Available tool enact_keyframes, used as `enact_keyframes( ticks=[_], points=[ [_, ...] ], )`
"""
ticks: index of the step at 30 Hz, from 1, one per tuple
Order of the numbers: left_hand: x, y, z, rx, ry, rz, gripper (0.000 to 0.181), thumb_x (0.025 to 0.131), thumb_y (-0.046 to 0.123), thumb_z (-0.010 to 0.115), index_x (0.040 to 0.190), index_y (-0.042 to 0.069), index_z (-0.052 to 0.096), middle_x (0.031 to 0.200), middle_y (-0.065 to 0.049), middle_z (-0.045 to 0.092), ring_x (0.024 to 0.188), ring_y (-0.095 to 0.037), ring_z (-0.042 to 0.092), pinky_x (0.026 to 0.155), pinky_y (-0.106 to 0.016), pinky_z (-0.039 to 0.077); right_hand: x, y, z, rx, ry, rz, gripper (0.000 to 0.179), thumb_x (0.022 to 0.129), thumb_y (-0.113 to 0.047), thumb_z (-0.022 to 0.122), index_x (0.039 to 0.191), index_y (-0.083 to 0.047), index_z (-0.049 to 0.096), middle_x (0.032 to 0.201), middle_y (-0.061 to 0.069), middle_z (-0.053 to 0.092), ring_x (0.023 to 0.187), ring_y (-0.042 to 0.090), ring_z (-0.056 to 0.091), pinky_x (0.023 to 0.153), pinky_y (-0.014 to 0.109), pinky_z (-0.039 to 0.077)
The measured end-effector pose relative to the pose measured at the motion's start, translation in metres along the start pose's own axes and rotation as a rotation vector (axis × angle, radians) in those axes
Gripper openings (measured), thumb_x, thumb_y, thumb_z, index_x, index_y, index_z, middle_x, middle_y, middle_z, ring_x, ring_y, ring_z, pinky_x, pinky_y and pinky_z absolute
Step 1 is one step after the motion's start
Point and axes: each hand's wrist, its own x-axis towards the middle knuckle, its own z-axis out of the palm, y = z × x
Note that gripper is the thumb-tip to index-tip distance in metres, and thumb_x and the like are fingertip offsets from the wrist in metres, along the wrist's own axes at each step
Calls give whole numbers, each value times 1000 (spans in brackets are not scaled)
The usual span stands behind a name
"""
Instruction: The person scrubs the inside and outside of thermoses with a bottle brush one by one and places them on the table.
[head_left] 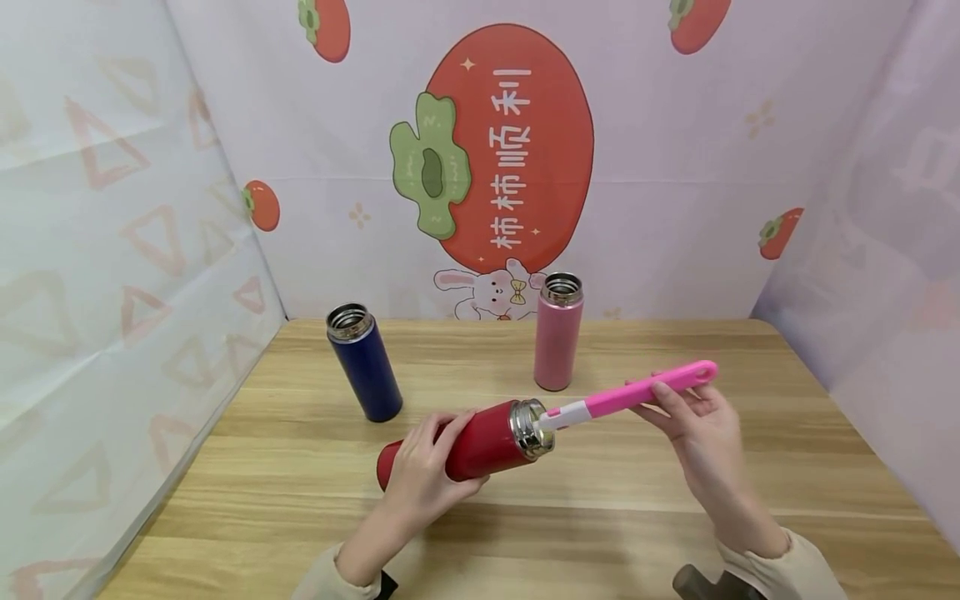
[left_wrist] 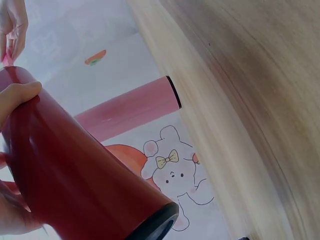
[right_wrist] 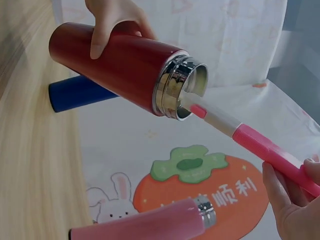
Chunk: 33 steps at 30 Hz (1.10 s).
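Note:
My left hand (head_left: 426,467) grips a red thermos bottle (head_left: 487,443) round its body, above the table. The bottle is tilted, its bare steel mouth (right_wrist: 172,87) facing right. My right hand (head_left: 701,433) pinches the pink handle of a long bottle brush (head_left: 637,393) between thumb and fingers. Its white neck (right_wrist: 220,119) enters the bottle's mouth, so the brush's far end is mostly hidden inside. In the left wrist view the red bottle's dark base (left_wrist: 157,222) points toward the lower right.
A lidless blue thermos bottle (head_left: 367,367) stands at the back left of the wooden table (head_left: 262,500). Farther right, a lidless pink thermos bottle (head_left: 557,342) stands upright near the back edge. A white printed cloth (head_left: 645,167) hangs behind the table and along its sides.

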Motion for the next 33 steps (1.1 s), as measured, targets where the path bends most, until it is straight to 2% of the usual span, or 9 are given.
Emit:
enact_keyframes(
  ticks=[6, 7, 8, 12, 14, 15, 16, 29, 33],
  points=[
    [-5, -4, 0, 36, -13, 18, 70, 52, 33, 81, 114, 15, 54, 95, -4, 55, 80, -18, 56, 67, -33, 48, -5, -35, 44, 4, 135, 14, 13, 86, 10, 46, 97, 10, 53, 88, 18, 64, 85, 29, 63, 75, 41, 46],
    [-6, -5, -1, 42, -15, 16, 69, 52, 34, 81, 113, 15, 55, 95, -4, 55, 80, -18, 56, 67, -33, 48, -5, -38, 45, 17, 151, 19, 13, 85, 11, 46, 96, 10, 53, 88, 18, 64, 84, 28, 64, 75, 40, 46],
    [-7, -5, -1, 49, -19, 14, 69, 52, 34, 81, 113, 15, 55, 95, -3, 55, 80, -17, 56, 67, -32, 48, -5, -30, 28, 68, 139, 10, 14, 86, 10, 45, 96, 9, 54, 89, 18, 64, 84, 28, 64, 76, 40, 46],
    [-9, -9, -2, 72, -19, 17, 70, 51, 35, 81, 113, 15, 55, 95, -3, 56, 79, -17, 57, 66, -31, 48, -5, -32, 18, 66, 176, 11, 13, 85, 9, 48, 96, 8, 55, 88, 17, 64, 83, 26, 64, 75, 39, 47],
    [-9, -9, -4, 77, -18, 22, 70, 50, 34, 81, 112, 15, 55, 94, -3, 56, 78, -17, 56, 65, -31, 48, -5, -36, 19, 90, 165, 7, 14, 86, 10, 46, 95, 8, 56, 88, 18, 64, 83, 25, 64, 75, 38, 47],
    [-10, -10, -4, 79, -18, 27, 70, 50, 34, 82, 112, 15, 55, 94, -3, 56, 78, -17, 56, 65, -31, 48, -6, -48, 37, 41, 189, 16, 13, 85, 11, 45, 93, 8, 56, 86, 17, 65, 81, 23, 64, 73, 37, 48],
    [-10, -10, -4, 81, -19, 30, 70, 50, 35, 81, 112, 15, 55, 94, -3, 56, 78, -16, 56, 65, -31, 48, -6, -50, 39, 48, 190, 17, 14, 85, 12, 44, 93, 8, 56, 86, 17, 65, 81, 24, 64, 73, 37, 48],
    [-5, -4, -6, 79, 7, 29, 70, 48, 36, 82, 110, 14, 58, 92, -4, 57, 80, -17, 55, 67, -33, 48, -3, -49, 49, 54, 221, 11, 14, 86, 13, 43, 93, 6, 53, 85, 16, 65, 81, 23, 65, 74, 36, 48],
    [-3, -1, -6, 83, 12, 33, 69, 48, 36, 82, 109, 14, 58, 91, -4, 57, 79, -18, 55, 67, -33, 47, -3, -35, 30, 5, 186, 18, 14, 86, 10, 46, 99, 8, 51, 89, 18, 64, 84, 24, 64, 77, 38, 46]
  ],
)
